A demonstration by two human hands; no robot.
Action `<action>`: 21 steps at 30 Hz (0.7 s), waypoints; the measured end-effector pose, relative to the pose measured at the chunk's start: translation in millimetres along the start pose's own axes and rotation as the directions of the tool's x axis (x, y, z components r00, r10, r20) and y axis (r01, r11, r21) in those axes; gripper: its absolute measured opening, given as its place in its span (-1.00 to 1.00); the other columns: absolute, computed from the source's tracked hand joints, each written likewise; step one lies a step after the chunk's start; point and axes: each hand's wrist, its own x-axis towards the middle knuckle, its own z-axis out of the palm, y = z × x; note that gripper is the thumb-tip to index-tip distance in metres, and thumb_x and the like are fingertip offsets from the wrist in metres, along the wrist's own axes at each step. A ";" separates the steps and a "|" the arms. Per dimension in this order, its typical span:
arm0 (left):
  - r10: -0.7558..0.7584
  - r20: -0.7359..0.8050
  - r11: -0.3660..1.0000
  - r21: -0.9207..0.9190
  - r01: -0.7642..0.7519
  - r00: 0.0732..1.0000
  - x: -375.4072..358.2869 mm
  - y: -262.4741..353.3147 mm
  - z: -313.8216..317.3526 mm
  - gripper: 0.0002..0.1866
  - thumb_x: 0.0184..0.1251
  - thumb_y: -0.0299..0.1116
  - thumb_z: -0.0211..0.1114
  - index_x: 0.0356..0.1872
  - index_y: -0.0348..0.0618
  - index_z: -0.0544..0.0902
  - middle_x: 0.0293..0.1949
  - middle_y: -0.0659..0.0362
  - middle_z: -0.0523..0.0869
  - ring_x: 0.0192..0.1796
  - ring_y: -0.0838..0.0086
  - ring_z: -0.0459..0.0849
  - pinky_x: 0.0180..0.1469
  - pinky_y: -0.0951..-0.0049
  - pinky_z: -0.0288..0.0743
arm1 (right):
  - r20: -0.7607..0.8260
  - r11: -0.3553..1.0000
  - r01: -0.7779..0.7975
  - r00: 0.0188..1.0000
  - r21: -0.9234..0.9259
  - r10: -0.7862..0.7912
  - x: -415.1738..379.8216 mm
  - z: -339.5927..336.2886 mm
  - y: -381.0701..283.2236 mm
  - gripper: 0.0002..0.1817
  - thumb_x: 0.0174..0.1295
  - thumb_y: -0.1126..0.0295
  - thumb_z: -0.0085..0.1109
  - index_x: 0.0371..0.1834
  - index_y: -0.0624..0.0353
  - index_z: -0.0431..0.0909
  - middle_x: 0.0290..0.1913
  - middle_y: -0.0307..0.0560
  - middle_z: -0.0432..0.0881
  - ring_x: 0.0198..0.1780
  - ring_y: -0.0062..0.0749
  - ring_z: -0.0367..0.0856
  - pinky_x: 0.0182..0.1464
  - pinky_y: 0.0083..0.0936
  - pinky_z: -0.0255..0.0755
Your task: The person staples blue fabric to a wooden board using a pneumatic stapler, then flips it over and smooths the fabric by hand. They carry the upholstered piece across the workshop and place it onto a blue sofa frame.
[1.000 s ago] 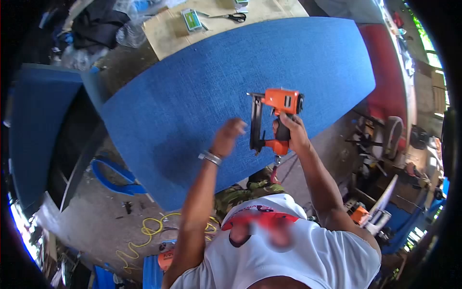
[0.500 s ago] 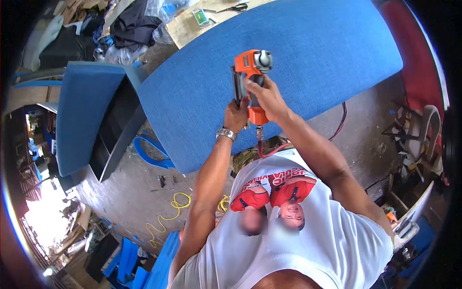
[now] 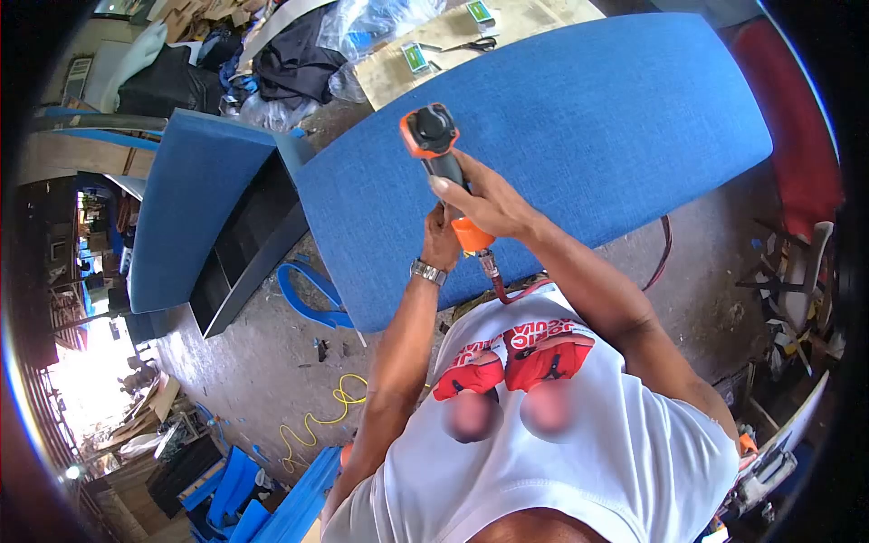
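Observation:
My right hand (image 3: 491, 201) is wrapped around the black grip of an orange and black air stapler (image 3: 432, 133), its thumb lying along the handle. My left hand (image 3: 441, 239), below a steel-banded watch, closes on the stapler's underside; part of its fingers is hidden behind the tool. A red air hose (image 3: 503, 288) joins the metal fitting at the handle's orange base. Both hands hold the tool above a long blue fabric-covered panel (image 3: 579, 136), and its round black cap faces up toward me.
Another blue upholstered piece (image 3: 195, 208) with a dark open frame stands at left. Behind the panel, a wooden board (image 3: 534, 15) carries scissors (image 3: 471, 44) and small green-labelled boxes (image 3: 415, 58). A yellow coiled hose (image 3: 312, 425) and blue strip (image 3: 308, 299) lie on the floor.
The stapler has turned in my hands, so its cap now faces me and its magazine is out of sight. The view has shifted, showing more of the board behind the panel.

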 end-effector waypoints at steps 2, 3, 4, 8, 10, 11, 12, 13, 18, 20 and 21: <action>0.081 0.161 0.903 -0.430 -0.004 0.984 -4.2 8.4 -4.2 -0.59 0.66 -0.03 0.10 0.11 -0.20 0.60 -0.07 0.05 0.81 -0.01 0.29 0.81 0.05 0.20 0.73 | -0.156 0.980 0.140 0.981 0.139 -0.118 -10.0 3.8 5.4 -0.43 0.53 -0.06 0.09 0.21 0.30 0.49 -0.13 0.03 0.64 -0.11 -0.26 0.63 -0.04 -0.27 0.52; 0.143 0.228 0.788 -0.615 0.029 0.963 -5.9 17.9 -1.3 -0.57 0.67 0.01 0.07 0.09 -0.19 0.61 -0.09 0.04 0.81 -0.03 0.24 0.82 0.06 0.14 0.74 | -0.242 0.956 0.215 0.956 0.199 -0.165 -19.4 5.3 7.7 -0.47 0.57 -0.03 0.05 0.18 0.29 0.52 -0.12 -0.02 0.64 -0.10 -0.36 0.61 -0.05 -0.32 0.51; 0.066 0.102 0.743 -0.669 0.020 0.993 -6.4 27.3 7.8 -0.57 0.64 0.04 0.14 0.05 -0.17 0.62 -0.12 0.00 0.81 -0.08 0.09 0.83 0.12 -0.07 0.73 | -0.201 0.864 0.050 0.978 0.501 0.060 -36.1 2.4 -1.8 -0.59 0.61 0.09 0.07 0.08 0.29 0.55 -0.16 -0.13 0.66 -0.12 -0.54 0.58 -0.09 -0.46 0.50; 0.164 -0.035 0.770 -0.620 -0.150 0.986 -31.0 101.2 17.4 -0.48 0.60 0.15 0.14 0.04 -0.19 0.58 -0.12 -0.04 0.78 0.06 -0.05 0.79 0.32 -0.17 0.60 | -0.376 0.933 0.169 0.926 0.319 -0.039 -59.0 1.4 8.3 -0.73 0.49 0.23 0.29 -0.08 0.26 0.59 -0.27 -0.23 0.65 -0.20 -0.62 0.56 -0.12 -0.53 0.49; 0.216 -0.062 0.754 -0.624 -0.207 0.974 -38.0 119.2 19.0 -0.45 0.61 0.18 0.11 0.05 -0.20 0.56 -0.12 -0.03 0.75 0.10 -0.05 0.76 0.33 -0.21 0.58 | -0.315 0.946 0.232 0.936 0.226 -0.154 -65.4 0.8 -9.6 -0.73 0.46 0.24 0.33 -0.11 0.26 0.60 -0.29 -0.22 0.65 -0.21 -0.62 0.56 -0.11 -0.53 0.49; 0.245 -0.080 0.742 -0.626 -0.240 0.966 -40.6 126.0 21.7 -0.44 0.61 0.19 0.09 0.05 -0.20 0.55 -0.12 -0.02 0.73 0.12 -0.05 0.75 0.34 -0.22 0.56 | -0.276 0.946 0.268 0.937 0.179 -0.214 -67.5 -2.0 -17.9 -0.73 0.44 0.24 0.36 -0.12 0.26 0.61 -0.29 -0.21 0.64 -0.21 -0.62 0.56 -0.11 -0.52 0.49; 0.259 -0.068 0.733 -0.636 -0.242 0.964 -45.2 132.4 24.2 -0.42 0.60 0.22 0.07 0.05 -0.20 0.55 -0.10 -0.02 0.72 0.18 -0.04 0.72 0.37 -0.21 0.54 | -0.175 0.948 0.236 0.964 0.211 -0.201 -68.7 -3.0 -26.2 -0.72 0.39 0.26 0.41 -0.14 0.29 0.62 -0.30 -0.15 0.68 -0.23 -0.58 0.61 -0.13 -0.50 0.51; 0.268 -0.060 0.716 -0.656 -0.240 0.961 -49.5 136.5 25.7 -0.42 0.60 0.22 0.07 0.05 -0.20 0.55 -0.10 -0.02 0.72 0.17 -0.04 0.73 0.37 -0.20 0.54 | -0.137 0.947 0.235 0.968 0.219 -0.208 -68.6 -0.8 -31.4 -0.71 0.39 0.26 0.41 -0.14 0.29 0.63 -0.29 -0.13 0.70 -0.24 -0.55 0.63 -0.14 -0.48 0.53; 0.308 -0.092 0.700 -0.652 -0.291 0.947 -61.3 141.1 40.2 -0.45 0.56 0.19 0.16 0.05 -0.18 0.56 -0.10 0.00 0.73 0.16 -0.03 0.74 0.35 -0.18 0.57 | -0.090 0.958 0.261 0.964 0.122 -0.251 -64.0 13.6 -37.3 -0.75 0.41 0.25 0.38 -0.12 0.24 0.65 -0.29 -0.07 0.76 -0.28 -0.45 0.72 -0.23 -0.38 0.57; 0.307 -0.125 0.717 -0.621 -0.316 0.943 -63.3 140.5 42.5 -0.45 0.53 0.19 0.22 0.05 -0.17 0.56 -0.10 0.00 0.73 0.16 -0.04 0.74 0.33 -0.17 0.60 | -0.104 0.958 0.266 0.961 0.106 -0.256 -64.1 16.5 -34.2 -0.77 0.42 0.26 0.36 -0.13 0.22 0.65 -0.33 -0.05 0.74 -0.30 -0.42 0.72 -0.25 -0.37 0.57; 0.307 -0.130 0.709 -0.630 -0.318 0.943 -64.3 141.4 44.5 -0.45 0.53 0.19 0.22 0.05 -0.17 0.56 -0.09 0.00 0.73 0.16 -0.04 0.74 0.34 -0.17 0.59 | -0.122 0.947 0.290 0.954 0.138 -0.274 -64.6 17.6 -32.1 -0.78 0.42 0.28 0.36 -0.14 0.22 0.64 -0.35 -0.03 0.73 -0.33 -0.39 0.71 -0.27 -0.36 0.57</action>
